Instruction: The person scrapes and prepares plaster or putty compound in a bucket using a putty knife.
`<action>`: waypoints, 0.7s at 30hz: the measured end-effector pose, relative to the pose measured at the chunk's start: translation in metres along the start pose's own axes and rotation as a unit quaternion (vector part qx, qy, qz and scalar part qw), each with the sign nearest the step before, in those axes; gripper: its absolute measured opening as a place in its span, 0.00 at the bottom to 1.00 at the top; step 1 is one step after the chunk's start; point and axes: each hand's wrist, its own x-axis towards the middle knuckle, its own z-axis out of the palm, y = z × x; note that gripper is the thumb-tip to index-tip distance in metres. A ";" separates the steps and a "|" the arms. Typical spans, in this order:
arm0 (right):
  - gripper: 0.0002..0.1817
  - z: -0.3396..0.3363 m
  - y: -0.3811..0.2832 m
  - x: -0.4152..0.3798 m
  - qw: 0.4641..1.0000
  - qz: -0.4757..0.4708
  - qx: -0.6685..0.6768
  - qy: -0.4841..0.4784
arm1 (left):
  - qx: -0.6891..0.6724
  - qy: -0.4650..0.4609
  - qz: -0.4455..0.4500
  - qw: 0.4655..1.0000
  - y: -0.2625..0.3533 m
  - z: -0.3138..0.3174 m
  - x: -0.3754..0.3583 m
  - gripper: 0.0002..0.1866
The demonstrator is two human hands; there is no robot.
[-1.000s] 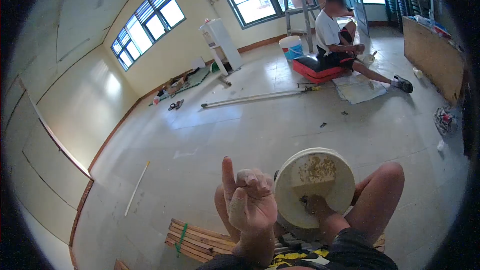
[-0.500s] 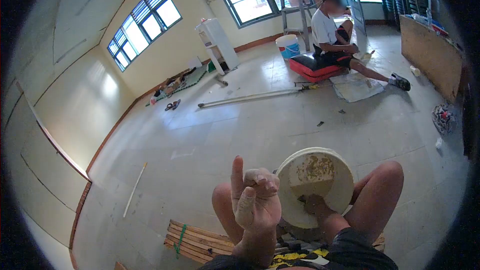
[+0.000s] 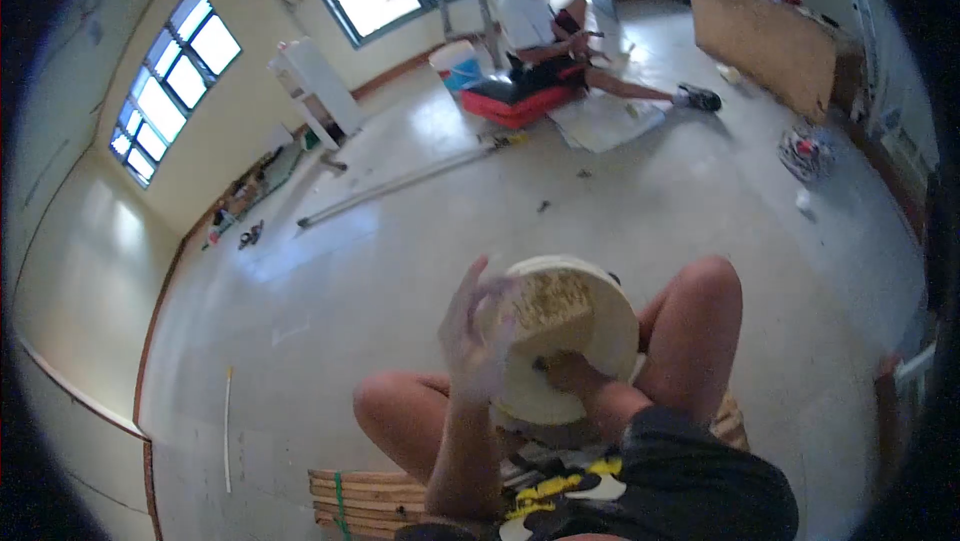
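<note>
Between my bent legs stands a round whitish bucket (image 3: 615, 326), its inside smeared with tan residue and holding a pale tan mixture. My right hand (image 3: 568, 371) reaches down inside it, fingers curled around something small and dark that I cannot make out. At the bucket's left rim is my left hand (image 3: 472, 331), raised and smeared by motion. One finger points up, but the blur hides how the others lie and whether they touch the rim.
A person (image 3: 540, 31) sits on a red and black cushion (image 3: 515, 106) near a white bucket (image 3: 455, 66). A long pole (image 3: 400, 186) lies across the floor, and a thin stick (image 3: 228, 431) lies left. Wooden slats (image 3: 365, 496) are beneath me. A brown board (image 3: 765, 41) stands right.
My view has swung right and downward, so the room appears shifted left. My left hand has moved to the bucket's left rim. My right hand stays inside the bucket.
</note>
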 end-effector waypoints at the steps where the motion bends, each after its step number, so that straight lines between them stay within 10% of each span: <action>1: 0.16 -0.005 -0.001 -0.004 1.000 -0.005 -0.001 -0.003 | 0.068 -0.007 -0.029 0.997 -0.015 0.002 0.010 0.33; 4: 0.18 -0.008 -0.001 -0.010 1.000 -0.015 0.014 0.015 | 0.419 -0.048 0.135 0.897 -0.087 -0.001 0.025 0.28; 6: 0.20 0.006 0.007 -0.003 0.997 -0.042 0.026 0.052 | 0.499 -0.189 -0.175 0.827 -0.117 -0.002 0.020 0.28; 21: 0.16 0.038 0.048 0.042 0.992 -0.052 0.005 0.118 | 0.372 -0.205 -0.151 0.893 -0.180 -0.023 0.063 0.18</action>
